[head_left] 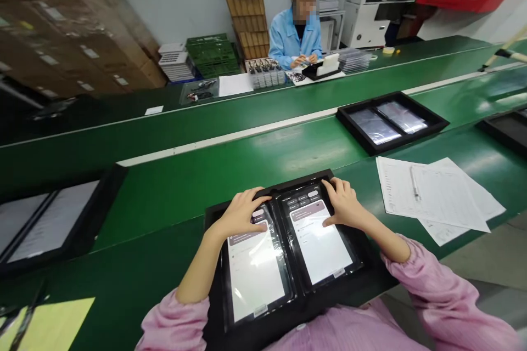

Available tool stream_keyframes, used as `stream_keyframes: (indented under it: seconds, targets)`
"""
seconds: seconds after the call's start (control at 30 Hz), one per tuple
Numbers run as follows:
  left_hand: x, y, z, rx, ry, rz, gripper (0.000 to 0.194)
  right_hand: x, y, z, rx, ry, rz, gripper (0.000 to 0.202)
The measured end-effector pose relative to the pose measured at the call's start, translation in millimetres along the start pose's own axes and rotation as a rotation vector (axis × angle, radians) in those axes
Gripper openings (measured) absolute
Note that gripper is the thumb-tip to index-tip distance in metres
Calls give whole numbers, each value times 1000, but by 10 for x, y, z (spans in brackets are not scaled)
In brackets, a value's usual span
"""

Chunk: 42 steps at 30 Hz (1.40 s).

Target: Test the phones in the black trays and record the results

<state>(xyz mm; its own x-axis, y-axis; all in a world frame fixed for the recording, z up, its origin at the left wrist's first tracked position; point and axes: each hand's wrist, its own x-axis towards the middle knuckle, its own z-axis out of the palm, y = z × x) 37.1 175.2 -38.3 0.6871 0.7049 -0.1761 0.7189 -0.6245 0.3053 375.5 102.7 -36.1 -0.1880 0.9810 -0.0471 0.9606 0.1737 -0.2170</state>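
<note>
In front of me a black tray holds two tablets side by side, in clear film, with lit screens. Across the top of the left tablet lies my left hand, fingers stretched toward the upper edge and thumb over the screen. My right hand is at the upper right corner of the right tablet. Its thumb reaches over the screen, apart from the fingers, which rest near the tray's rim. Neither hand is closed around anything. Both screens show a panel of small buttons above a pale area.
More black trays with tablets stand left and back right on the green line. Papers with a pen lie right; a yellow sheet lies front left. A co-worker sits across.
</note>
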Motion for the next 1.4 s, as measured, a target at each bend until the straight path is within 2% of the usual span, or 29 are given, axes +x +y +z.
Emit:
stream_keyframes:
  seconds: [0.07, 0.13, 0.17, 0.2, 0.27, 0.3, 0.37, 0.43, 0.47, 0.6, 0.7, 0.87, 0.93, 1.0, 1.1, 1.17, 1.4]
  targets:
    - [19, 13, 16, 11, 23, -11, 76, 19, 3, 62, -29, 29, 13, 125]
    - [53, 19, 49, 25, 77, -33, 50, 101, 20, 98, 6, 79, 49, 112]
    - [72, 22, 68, 35, 109, -48, 38, 150, 35, 108, 44, 115, 67, 99]
    - [89, 27, 88, 45, 138, -65, 36, 194, 54, 113, 89, 158, 83, 81]
    - [107, 46, 117, 58, 179, -96, 47, 240, 96, 112, 179, 250, 97, 46]
    - [105, 61, 124, 60, 188, -102, 50, 232, 114, 107, 218, 288, 85, 35]
    - [77, 100, 118, 43, 182, -83, 44, 144, 136, 95, 275, 328, 16, 26]
    - [27, 140, 97, 5, 157, -43, 37, -20, 139, 87, 307, 319, -83, 25]
    - [0, 159, 87, -18, 139, -23, 42, -114, 137, 87, 316, 305, -128, 26]
    - [-74, 211, 82, -73, 65, 36, 86, -392, 140, 108, 318, 253, -224, 37]
    - [-89, 244, 109, -65, 28, 69, 102, -428, 140, 109, 285, 231, -271, 44]
    - [-93, 282, 121, -28, 14, 47, 110, -386, 91, 86, 128, 201, -318, 40]
    - [-94, 284, 104, -63, 17, 49, 103, -379, 81, 105, 100, 271, -266, 40]
    - [-94, 287, 81, -107, 22, 54, 84, -369, 81, 151, 67, 353, -120, 37]
    - [-91, 304, 53, -141, 8, 46, 52, -337, 79, 239, -34, 344, 98, 35]
    - [-89, 319, 45, -152, -4, 44, 43, -311, 72, 281, -95, 287, 131, 37]
    - [-46, 348, 41, -165, -26, 37, 37, -273, 60, 285, -121, 205, 157, 42]
